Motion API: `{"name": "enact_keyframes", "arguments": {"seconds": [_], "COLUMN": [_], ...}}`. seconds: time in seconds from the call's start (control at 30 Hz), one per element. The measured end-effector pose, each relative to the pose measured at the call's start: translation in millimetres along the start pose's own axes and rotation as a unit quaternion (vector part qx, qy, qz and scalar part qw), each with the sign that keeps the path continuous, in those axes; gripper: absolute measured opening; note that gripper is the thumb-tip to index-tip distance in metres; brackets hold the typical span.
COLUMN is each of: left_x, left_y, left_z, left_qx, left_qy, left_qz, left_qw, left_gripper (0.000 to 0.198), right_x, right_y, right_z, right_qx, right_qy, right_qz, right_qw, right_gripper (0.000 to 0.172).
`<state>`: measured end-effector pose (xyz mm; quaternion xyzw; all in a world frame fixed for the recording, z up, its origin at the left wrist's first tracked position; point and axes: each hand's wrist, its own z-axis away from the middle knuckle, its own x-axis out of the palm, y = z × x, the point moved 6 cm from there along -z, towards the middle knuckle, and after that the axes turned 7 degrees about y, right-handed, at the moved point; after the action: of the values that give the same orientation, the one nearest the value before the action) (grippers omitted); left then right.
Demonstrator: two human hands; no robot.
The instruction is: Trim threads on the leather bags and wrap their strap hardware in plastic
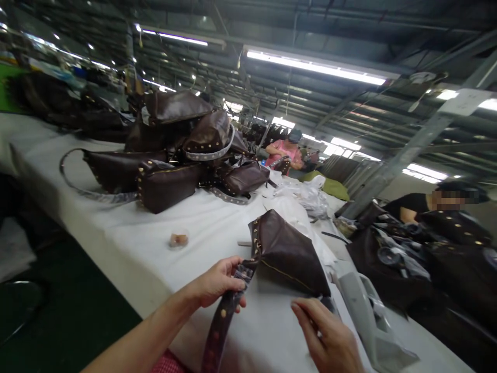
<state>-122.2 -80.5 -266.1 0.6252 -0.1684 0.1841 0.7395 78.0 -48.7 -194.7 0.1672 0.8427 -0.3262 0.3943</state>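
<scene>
A dark brown leather handbag (291,248) with gold studs lies on the white-covered table in front of me, its zip edge facing me. My left hand (221,282) is closed round the bag's studded strap (217,329), close to where it joins the bag; clear plastic film wraps the strap there. To the right, just below the bag and apart from it, my right hand (328,331) has its thumb and fingers pressed together in a pinch. Whatever that pinch may hold is too small to make out.
Similar brown bags (171,184) are piled at the back left. A small roll of tape (179,239) lies on the white cloth (135,254). A grey plastic tape dispenser (373,321) stands at the right edge. Co-workers (285,150) are behind and right, with crumpled plastic (310,197) between.
</scene>
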Motion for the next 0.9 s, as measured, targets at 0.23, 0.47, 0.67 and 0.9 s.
{"name": "enact_keyframes", "arguments": {"seconds": [0.23,0.47,0.67,0.9], "left_x": [6.1,8.5,4.7,-18.6], "left_y": [-1,-4,-7,-16], "left_z": [4,2,9,10], "left_qx": [0.015,0.024,-0.013,-0.106], "left_qy": [0.043,0.065,0.041,-0.005], "left_qz": [-0.008,-0.011,0.049,0.13], "left_qw": [0.999,0.997,0.998,0.986], "left_gripper": [0.039,0.036,0.038,0.045], "right_x": [34,54,48,77], "right_y": [-57,-54,-37,-37], "right_z": [-61,-60,-59,-74], "right_qx": [-0.071,-0.023,-0.004,-0.284], "right_qy": [-0.016,0.003,0.086,0.054], "right_qz": [0.001,0.02,0.044,0.173], "right_qw": [0.997,1.0,0.995,0.941], "right_gripper": [0.021,0.014,0.018,0.017]}}
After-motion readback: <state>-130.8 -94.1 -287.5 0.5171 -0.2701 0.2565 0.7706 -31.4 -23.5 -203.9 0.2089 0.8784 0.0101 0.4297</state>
